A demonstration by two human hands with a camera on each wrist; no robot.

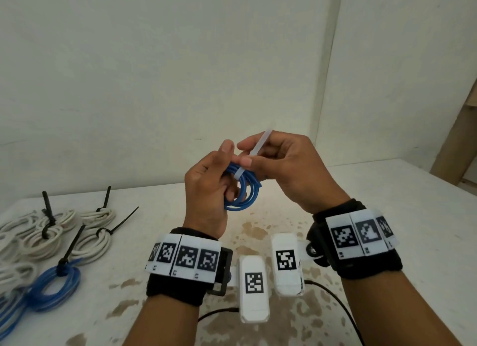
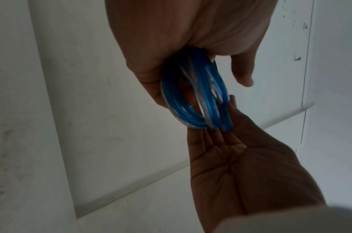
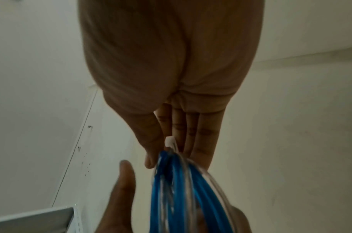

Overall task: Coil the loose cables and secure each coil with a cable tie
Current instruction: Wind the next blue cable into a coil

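Your left hand [image 1: 206, 188] grips the blue coil [image 1: 241, 191] in the air above the table [image 1: 387, 196] while your right hand [image 1: 281, 165] pinches the white tie [image 1: 254, 153] tail, so pull straight through the head, keeping turns bunched.

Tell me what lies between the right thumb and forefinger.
The white cable tie, pinched there above the blue cable coil; the head view shows it.
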